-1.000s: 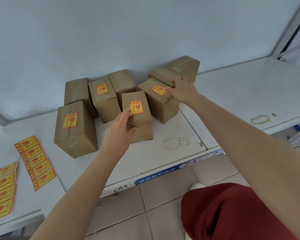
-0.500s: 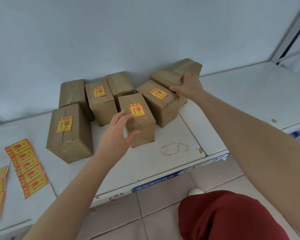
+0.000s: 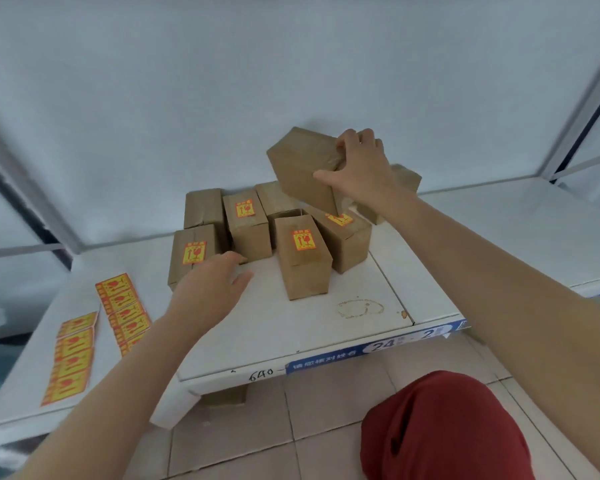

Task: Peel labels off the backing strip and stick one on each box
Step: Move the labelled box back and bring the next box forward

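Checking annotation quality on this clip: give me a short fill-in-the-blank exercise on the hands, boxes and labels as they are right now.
1. The ___ hand grips the lifted box.
2. The lifted box's visible faces show ___ label.
3. Labels show on ___ boxes standing on the table.
4. The label strips lie to the ___ of the boxes.
Missing words: right; no; four; left.
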